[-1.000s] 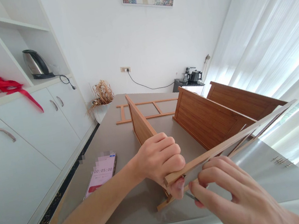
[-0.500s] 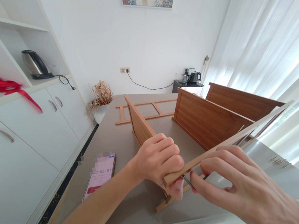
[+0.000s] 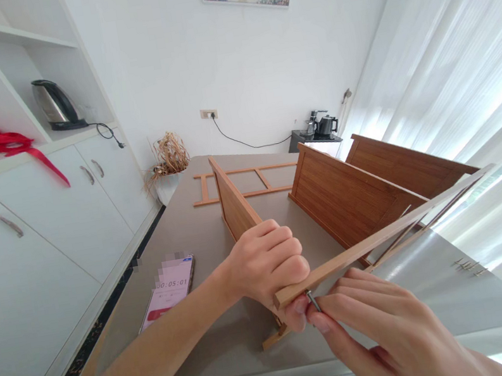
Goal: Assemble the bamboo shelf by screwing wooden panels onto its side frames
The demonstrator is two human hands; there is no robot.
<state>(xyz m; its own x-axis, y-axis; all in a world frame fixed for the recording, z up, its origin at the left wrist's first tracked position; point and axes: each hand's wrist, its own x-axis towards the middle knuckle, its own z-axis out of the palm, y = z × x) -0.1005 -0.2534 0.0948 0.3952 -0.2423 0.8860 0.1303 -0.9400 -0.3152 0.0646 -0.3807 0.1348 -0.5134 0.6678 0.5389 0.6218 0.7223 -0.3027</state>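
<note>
My left hand [image 3: 269, 271] is wrapped round the near end of a light wooden side frame [image 3: 362, 251], where it meets the edge of an upright wooden panel [image 3: 233, 197]. The frame slants up to the right across the other boards. Just under its near end, my right hand [image 3: 374, 321] pinches a thin dark metal rod, apparently a hex key [image 3: 314, 302], between thumb and forefinger. The rod's upper end touches a small metal screw head at the frame's underside. My left thumb lies beside that spot. My fingers cover part of the joint and the rod.
Two wide brown panels [image 3: 349, 197] stand on the grey table [image 3: 224, 346] at right. A ladder-like wooden frame [image 3: 205, 189] lies at the back. Several screws [image 3: 470, 267] lie near the right edge, a phone [image 3: 169, 288] at left.
My right fingers have shifted from spread along the frame to a closer pinch on the rod below it, with the hand lower. My left hand keeps its hold.
</note>
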